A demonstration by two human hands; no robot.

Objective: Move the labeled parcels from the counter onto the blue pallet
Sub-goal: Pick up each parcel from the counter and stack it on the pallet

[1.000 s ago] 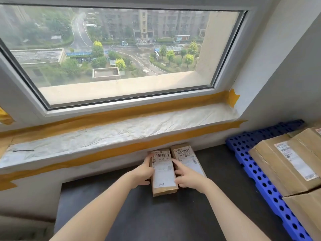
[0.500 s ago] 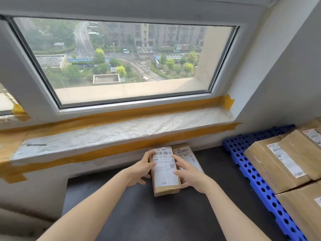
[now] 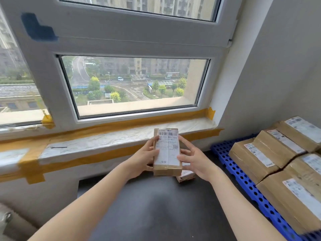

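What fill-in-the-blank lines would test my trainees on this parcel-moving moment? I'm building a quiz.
1. The small labeled parcel is held between ____ hands.
2. The pallet under the stacked cardboard boxes is coloured ____.
3. A second small parcel lies on the dark ____, partly hidden by the held one.
4. Yellow ____ edges the windowsill.

Missing words: both; blue; counter; tape

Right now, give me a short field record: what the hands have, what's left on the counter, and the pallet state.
held parcel: small labeled parcel, lifted off the counter, label facing up
left hand: left hand grips its left side
right hand: right hand fingers on its right side
left on counter: second small parcel, mostly hidden behind the held one, on the dark counter
pallet: blue pallet to the right, several larger labeled boxes stacked on it
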